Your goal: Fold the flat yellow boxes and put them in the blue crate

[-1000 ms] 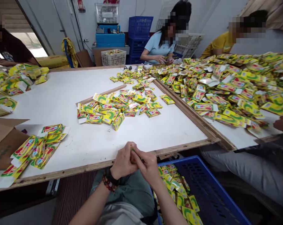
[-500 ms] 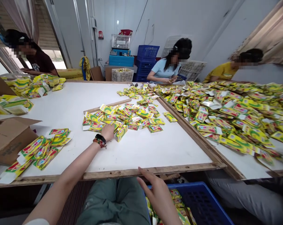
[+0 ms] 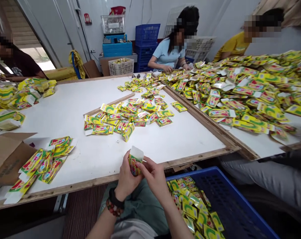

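A small yellow-green carton (image 3: 134, 166) with a red print stands upright at the table's front edge, its white end flap raised. My left hand (image 3: 127, 177) is closed around its side and base. My right hand (image 3: 151, 172) pinches the carton from the other side, thumb against its printed face. Just beyond lies a loose pile of similar cartons (image 3: 113, 118) on the white tabletop (image 3: 95, 166). Below my right forearm, a blue crate (image 3: 230, 199) contains several more cartons.
Flattened cartons (image 3: 50, 157) lie by an open cardboard box (image 3: 11, 159) at left. A wooden strip (image 3: 202, 126) divides the table from a large carton heap (image 3: 252, 89) at right. Three other people sit around the table, one in a light blue shirt (image 3: 169, 56).
My left hand has come back from the pile to the table edge with a carton. My right hand has risen and joined it on the carton. The view has tilted down.
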The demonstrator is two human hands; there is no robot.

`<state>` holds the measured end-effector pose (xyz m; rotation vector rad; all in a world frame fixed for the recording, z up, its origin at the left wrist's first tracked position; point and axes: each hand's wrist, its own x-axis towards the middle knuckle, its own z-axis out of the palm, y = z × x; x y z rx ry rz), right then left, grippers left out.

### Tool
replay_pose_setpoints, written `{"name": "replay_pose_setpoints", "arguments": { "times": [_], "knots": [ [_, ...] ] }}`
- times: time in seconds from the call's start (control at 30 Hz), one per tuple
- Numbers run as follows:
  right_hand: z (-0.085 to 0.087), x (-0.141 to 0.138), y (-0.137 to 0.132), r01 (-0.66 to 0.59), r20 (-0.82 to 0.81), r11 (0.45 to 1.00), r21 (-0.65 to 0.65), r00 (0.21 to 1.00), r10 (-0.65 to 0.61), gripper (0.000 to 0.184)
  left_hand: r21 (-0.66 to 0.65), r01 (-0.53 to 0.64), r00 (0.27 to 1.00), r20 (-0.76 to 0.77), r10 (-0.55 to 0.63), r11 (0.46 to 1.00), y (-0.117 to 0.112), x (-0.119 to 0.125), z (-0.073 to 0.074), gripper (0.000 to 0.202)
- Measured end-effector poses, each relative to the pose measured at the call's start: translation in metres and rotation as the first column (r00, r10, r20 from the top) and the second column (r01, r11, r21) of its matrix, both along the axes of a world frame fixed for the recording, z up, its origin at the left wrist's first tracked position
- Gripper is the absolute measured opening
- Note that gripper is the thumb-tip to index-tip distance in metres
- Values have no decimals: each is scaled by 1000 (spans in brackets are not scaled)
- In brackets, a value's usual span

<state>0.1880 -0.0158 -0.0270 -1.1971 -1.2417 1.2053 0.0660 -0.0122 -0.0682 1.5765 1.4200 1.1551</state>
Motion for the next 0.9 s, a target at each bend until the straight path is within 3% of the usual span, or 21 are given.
{"name": "replay_pose_setpoints", "arguments": {
  "times": [0.13,0.23,0.33,0.43,0.53,0.6,0.73,0.9],
  "knots": [
    [3,0,-7,21,6,999,30,1000,-22,34,177,-85,993,-66,98,981,-4,10,-11,73],
    [2,-2,-5,34,-194,995,-91,980,-51,29,425,-99,987,-70,142,900,-2,10,-18,60],
    [-3,-5,-3,-19,-444,970,-243,891,-93,29,569,-31,988,-106,111,822,0,10,-22,43],
    [-4,-7,-3,21,-411,988,-151,908,-83,32,543,25,985,-156,72,839,2,10,-18,49],
    [-1,-7,-6,14,-119,996,92,993,-3,33,375,70,982,-186,1,924,4,10,-11,58],
    [-1,-7,-7,6,45,986,167,999,-14,31,272,102,971,-235,-36,957,4,10,-8,51],
    [-3,-8,-2,99,155,984,146,980,-122,30,273,98,949,-315,-7,957,2,10,-14,50],
    [0,-5,5,85,130,994,72,987,-94,29,258,87,945,-327,2,962,1,10,-24,64]
  ]
}}
